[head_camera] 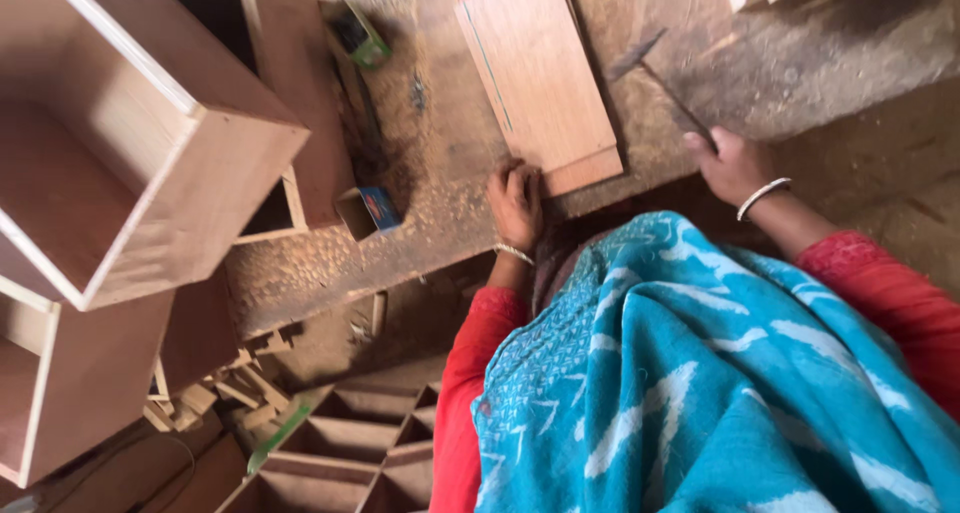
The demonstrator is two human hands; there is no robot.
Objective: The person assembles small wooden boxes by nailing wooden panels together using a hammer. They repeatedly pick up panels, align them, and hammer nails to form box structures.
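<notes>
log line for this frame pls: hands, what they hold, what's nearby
left hand: pressing plywood board edge | right hand: grip on hammer handle | bench: sawdust, small boxes | wooden cabinet beside

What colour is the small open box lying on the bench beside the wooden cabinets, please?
The small open box is blue with a red patch, seen clearly in the head view.

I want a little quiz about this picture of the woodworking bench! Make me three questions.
1. True or false: the left hand rests on the near end of the flat wooden board.
2. What tool does the right hand hold? A) hammer B) saw C) paintbrush
3. Fill in: the workbench is covered in ____.

Key: 1 true; 2 A; 3 sawdust. The small open cardboard box lies left of the left hand.
</notes>
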